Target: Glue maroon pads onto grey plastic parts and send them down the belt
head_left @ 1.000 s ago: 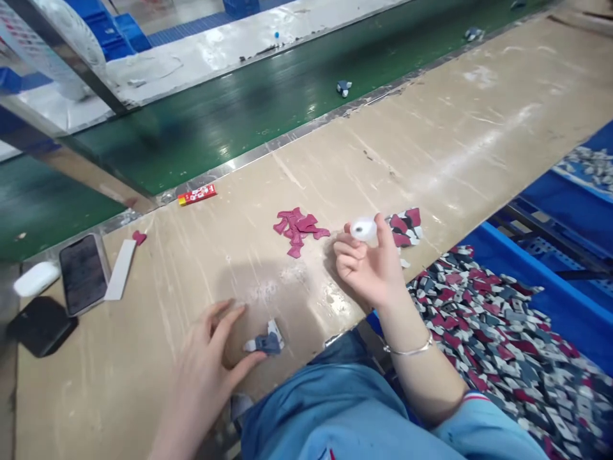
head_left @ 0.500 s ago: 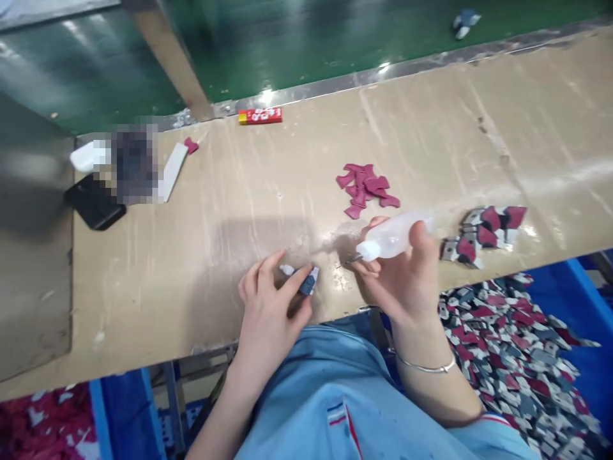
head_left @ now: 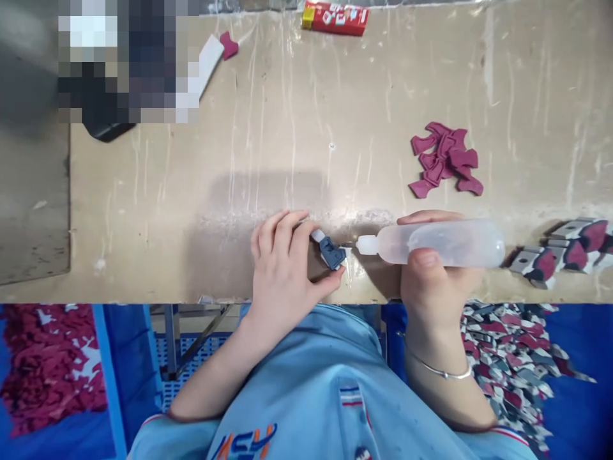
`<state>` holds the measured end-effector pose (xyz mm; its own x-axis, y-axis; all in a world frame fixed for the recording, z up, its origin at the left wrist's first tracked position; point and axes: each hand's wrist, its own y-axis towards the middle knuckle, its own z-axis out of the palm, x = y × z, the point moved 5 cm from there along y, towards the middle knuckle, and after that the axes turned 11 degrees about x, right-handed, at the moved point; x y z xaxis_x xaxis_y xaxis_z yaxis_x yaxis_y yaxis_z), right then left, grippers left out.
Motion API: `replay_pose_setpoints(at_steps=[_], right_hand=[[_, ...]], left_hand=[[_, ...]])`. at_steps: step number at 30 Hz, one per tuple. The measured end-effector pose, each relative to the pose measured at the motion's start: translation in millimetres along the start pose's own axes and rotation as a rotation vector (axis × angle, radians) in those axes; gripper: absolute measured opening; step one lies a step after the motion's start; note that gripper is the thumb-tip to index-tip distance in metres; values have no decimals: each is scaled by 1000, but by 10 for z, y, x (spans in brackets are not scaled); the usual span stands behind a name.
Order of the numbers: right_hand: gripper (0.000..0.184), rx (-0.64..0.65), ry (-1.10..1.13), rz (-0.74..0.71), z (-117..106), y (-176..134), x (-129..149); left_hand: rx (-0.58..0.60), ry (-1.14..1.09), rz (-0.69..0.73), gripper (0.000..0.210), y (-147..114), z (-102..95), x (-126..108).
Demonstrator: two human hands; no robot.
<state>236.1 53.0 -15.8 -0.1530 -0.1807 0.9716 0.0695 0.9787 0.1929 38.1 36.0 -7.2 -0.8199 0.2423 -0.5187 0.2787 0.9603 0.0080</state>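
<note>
Between the thumb and forefinger of my left hand (head_left: 287,268) is a small dark grey and white plastic part (head_left: 331,253), held near the table's front edge. My right hand (head_left: 433,271) grips a translucent squeeze bottle (head_left: 445,244) lying nearly level, thumb on its near side. The bottle's white cap (head_left: 367,245) ends in a thin needle tip pointing left, close to the part; whether it touches I cannot tell. Beyond the bottle lies a loose pile of maroon pieces (head_left: 445,156). Several assembled grey, white and maroon parts (head_left: 565,249) sit right of the bottle.
A red and yellow packet (head_left: 335,18) lies at the back of the table (head_left: 268,121). Farther left are a white strip (head_left: 209,64), a single maroon piece (head_left: 228,46) and a black object (head_left: 108,131). Blue bins below hold maroon pieces (head_left: 52,370) and assembled parts (head_left: 512,364).
My view has tilted down and nearer the table. The bottle has swung level, and its tip has come close to the part in my left hand.
</note>
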Motion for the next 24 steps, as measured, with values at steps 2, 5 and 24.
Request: replay_pose_setpoints(at_steps=[2,5,24], right_hand=[[47,-7,-6,-23,24,5,-4],[48,-14,-31,-26,34,-3,-18],[47,52,-121,-46,37,-63,52]], left_hand=[[34,-32,-5,50,4,-32,13],[88,-64,-6,51,8,-57,27],[180,-65,-15,56,17,-63,47]])
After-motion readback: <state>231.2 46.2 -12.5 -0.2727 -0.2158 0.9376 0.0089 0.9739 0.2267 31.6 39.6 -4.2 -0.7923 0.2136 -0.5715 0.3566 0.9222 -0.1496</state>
